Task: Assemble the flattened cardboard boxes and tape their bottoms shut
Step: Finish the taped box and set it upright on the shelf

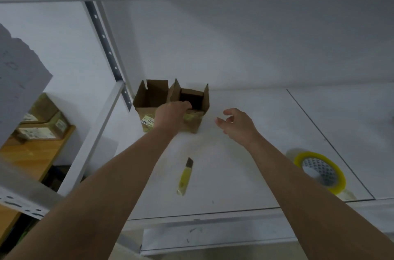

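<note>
2 small brown cardboard boxes stand upright, touching side by side, at the far left of the white table top [245, 153], their top flaps raised. The left brown cardboard box with a yellow-and-white printed label [147, 104] sits against the grey slotted shelf upright [106, 46]; the right brown cardboard box with a dark open interior [193, 108] is just beside it.

The left hand [172, 113] reaches over the near rim of the right box, fingers curled down onto the near wall or flap; it appears to grip that edge, though the fingertips are partly hidden. The right hand [236, 123] hovers apart from the boxes to their right, fingers loosely bent, holding nothing.

Nearer on the table lie a yellow snap-off utility knife [184, 176] and, well to the right, a roll of clear packing tape with a yellowish edge [319, 171]. Both are untouched.

My judgement: both boxes look assembled and stood open-side up, so this is the step of setting a finished box in place beside its neighbour. Whether their bottoms are taped cannot be seen. No flattened box is in view, so the next move likely calls for releasing the rim without tipping the light box, then fetching another blank and bringing the tape roll within reach.
</note>
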`<state>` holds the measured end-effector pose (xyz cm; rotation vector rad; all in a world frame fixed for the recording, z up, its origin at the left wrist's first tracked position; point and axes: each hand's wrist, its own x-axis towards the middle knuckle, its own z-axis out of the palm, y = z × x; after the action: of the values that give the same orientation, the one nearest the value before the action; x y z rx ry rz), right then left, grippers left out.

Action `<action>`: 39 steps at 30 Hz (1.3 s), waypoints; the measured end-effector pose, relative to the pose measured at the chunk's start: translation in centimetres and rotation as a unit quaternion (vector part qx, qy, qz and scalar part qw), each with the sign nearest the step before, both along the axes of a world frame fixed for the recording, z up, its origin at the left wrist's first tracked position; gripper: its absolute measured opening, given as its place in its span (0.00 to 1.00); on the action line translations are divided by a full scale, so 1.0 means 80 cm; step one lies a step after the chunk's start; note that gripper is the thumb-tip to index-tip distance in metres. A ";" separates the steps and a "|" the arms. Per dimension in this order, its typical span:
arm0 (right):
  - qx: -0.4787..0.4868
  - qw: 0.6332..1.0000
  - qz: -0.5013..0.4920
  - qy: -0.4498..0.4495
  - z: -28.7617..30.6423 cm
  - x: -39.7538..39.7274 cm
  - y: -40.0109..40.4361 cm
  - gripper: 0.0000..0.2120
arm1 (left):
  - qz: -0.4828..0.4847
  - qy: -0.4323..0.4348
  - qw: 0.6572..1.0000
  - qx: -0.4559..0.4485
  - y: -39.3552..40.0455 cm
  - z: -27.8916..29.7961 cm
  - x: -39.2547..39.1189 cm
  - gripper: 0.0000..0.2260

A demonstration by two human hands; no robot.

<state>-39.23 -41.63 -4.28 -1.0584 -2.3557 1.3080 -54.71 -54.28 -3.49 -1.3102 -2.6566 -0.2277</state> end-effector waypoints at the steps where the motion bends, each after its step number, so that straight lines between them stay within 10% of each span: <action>1: 0.003 1.000 0.005 -0.007 0.000 -0.001 -0.001 0.27 | 0.005 0.033 0.999 -0.008 0.000 0.001 -0.005 0.16; 16: 0.082 0.994 0.018 -0.072 -0.009 0.027 -0.004 0.22 | 0.068 -0.061 0.996 -0.014 0.018 -0.006 -0.014 0.19; 39: 0.378 0.901 -0.023 -0.211 0.045 0.131 0.020 0.19 | -0.226 0.047 0.972 0.035 0.072 0.046 0.108 0.16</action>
<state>-28.78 -40.04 -0.67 -1.1701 -2.7239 0.0573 -46.03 -48.48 0.18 -1.8351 -2.2189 -0.3040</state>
